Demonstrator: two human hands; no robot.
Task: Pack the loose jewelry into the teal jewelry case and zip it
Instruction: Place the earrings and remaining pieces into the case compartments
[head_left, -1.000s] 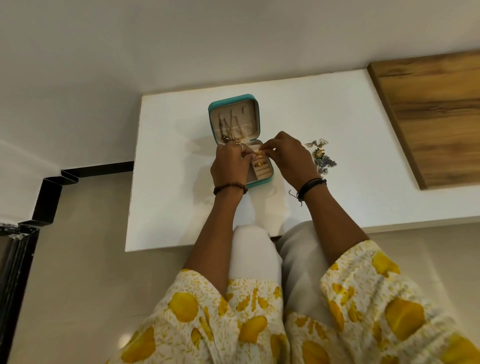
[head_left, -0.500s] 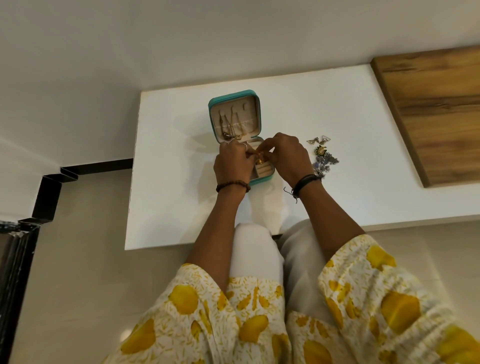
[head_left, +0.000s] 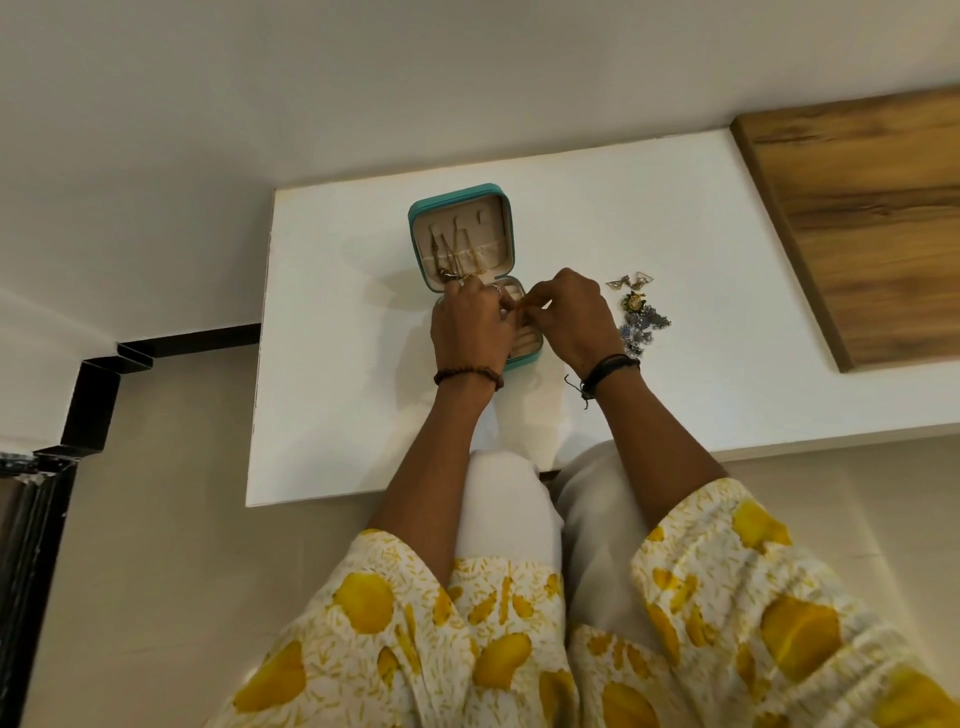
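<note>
White tabletop (head_left: 363, 405) is filling the middle of the head view, set against a plain off-white wall (head_left: 260, 78) at the far side. Wood-grain panel (head_left: 857, 223) is lying on the table's far right, running off frame. Beige tiled floor (head_left: 130, 519) is showing at near left, with a black angled trim strip (head_left: 98, 395) along the wall base on the left. Person is sitting at the near edge, white trousers (head_left: 506, 509) under the table edge, yellow-print sleeves (head_left: 727, 597) in the near foreground.

Teal jewelry case (head_left: 418, 213) is sitting open on the table, left of centre, lid lying back toward the far side. Lid's beige lining is holding thin gold chains (head_left: 457, 249) hanging from its hooks. Near half, the tray, is mostly covered by the hands; ring-roll slots (head_left: 527, 340) are showing at its right edge.

Left hand (head_left: 470, 327) is hovering over the tray, fingers curled, pinching a small gold piece (head_left: 524, 305) together with the right hand (head_left: 571, 317), whose thumb and forefinger are also closing on it. Piece is too small to identify. Beaded bracelet is sitting on the left wrist, black cord band on the right wrist.

Loose jewelry pile (head_left: 641, 322) is lying on the table just right of the right hand, apart from the case: gold triangular pieces at the far end, blue-silver cluster nearer.
</note>
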